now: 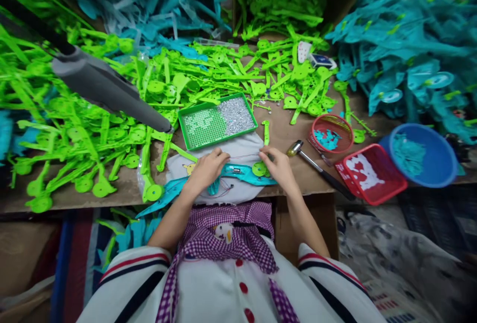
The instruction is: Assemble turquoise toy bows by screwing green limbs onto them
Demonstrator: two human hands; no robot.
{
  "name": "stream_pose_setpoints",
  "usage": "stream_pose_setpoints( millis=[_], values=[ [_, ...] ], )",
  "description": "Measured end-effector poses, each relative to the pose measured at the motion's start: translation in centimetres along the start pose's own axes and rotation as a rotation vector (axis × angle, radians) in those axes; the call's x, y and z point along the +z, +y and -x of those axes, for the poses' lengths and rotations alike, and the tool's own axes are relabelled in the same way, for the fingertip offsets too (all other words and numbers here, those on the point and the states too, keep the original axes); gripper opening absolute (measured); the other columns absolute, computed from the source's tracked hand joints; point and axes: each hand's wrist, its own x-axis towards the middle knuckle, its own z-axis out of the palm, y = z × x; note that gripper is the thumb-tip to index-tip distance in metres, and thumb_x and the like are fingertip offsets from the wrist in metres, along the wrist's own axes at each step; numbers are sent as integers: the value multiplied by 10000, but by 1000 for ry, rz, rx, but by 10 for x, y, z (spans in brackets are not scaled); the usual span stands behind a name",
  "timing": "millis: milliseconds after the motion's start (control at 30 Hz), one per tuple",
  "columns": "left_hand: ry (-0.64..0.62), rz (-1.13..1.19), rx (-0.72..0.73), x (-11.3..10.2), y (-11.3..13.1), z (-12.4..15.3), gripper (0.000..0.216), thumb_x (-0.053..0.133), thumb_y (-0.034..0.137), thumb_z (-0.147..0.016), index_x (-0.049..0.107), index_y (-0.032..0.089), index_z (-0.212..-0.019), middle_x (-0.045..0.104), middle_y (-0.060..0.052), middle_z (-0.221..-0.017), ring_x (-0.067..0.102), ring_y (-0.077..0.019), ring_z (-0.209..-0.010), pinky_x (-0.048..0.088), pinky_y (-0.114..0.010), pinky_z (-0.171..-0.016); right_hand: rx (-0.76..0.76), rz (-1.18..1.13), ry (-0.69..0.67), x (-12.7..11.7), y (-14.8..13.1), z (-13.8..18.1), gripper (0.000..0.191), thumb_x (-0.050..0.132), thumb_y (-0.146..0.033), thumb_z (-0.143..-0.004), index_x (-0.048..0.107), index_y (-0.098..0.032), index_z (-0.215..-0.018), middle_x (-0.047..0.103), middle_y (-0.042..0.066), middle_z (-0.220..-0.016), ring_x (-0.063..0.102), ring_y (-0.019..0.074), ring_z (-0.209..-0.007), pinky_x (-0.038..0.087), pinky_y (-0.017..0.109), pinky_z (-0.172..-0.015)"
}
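Teal strip [238,171] is pinched by left hand [206,169] and right hand [278,168]; green tray [219,138] at twelve o'clock could be knocked, spilling.

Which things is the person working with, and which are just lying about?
In hand: teal strip, held by left hand and right hand; green disc piece; white cloth underneath.
Lying about: hammer, green tray, round red basket, blue bowl, green parts.

Green tray [203,128], hammer [320,170], square red basket [395,183] and blue bowl [447,164] lie around.
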Motion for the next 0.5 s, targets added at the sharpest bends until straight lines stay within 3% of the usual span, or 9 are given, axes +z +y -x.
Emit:
stream_pose_setpoints(
  millis=[67,133,200,267,367,500],
  values=[
    [48,-75,-25,-8,-1,5,257,465,317,-1039,683,218,-1134,651,-88,-1079,648,-243,-976,519,-404,-859,-1,-8,5,-1,-2,4,273,632,-491,-883,722,-238,-836,778,93,-1074,683,295,-1127,473,499,-1044],
    [135,-113,-1,-17,9,8,294,515,356,-1017,647,219,-1242,640,-126,-1206,616,-291,-1115,505,-473,-937,-16,-38,58,-5,-10,10,261,669,-484,-863,715,-239,-788,778,83,-1061,685,284,-1093,468,490,-1037],
    [215,-87,78,-22,29,3,432,570,395,-990,555,224,-1387,576,-156,-1377,543,-323,-1271,463,-529,-1039,-11,-145,71,-9,-21,13,253,684,-478,-862,718,-238,-791,776,65,-1025,689,251,-1042,489,442,-1001],
    [227,64,215,-18,53,-12,446,570,359,-997,523,233,-1423,571,-130,-1413,526,-282,-1320,446,-495,-1100,29,-300,27,-11,-30,12,272,684,-500,-864,726,-235,-815,771,37,-930,694,212,-941,521,377,-916],
    [169,337,291,2,75,-42,267,502,255,-1031,653,192,-1242,709,-88,-1147,664,-191,-1077,548,-361,-947,125,-428,54,-14,-32,9,344,674,-565,-855,727,-227,-816,739,3,-793,664,166,-770,529,312,-775],
    [165,469,257,23,71,-56,197,552,268,-1015,739,212,-1041,758,-45,-954,700,-159,-893,574,-323,-829,186,-462,40,-19,-21,12,376,788,-582,-739,709,-225,-827,728,-2,-797,674,153,-764,547,295,-759]
  ],
)
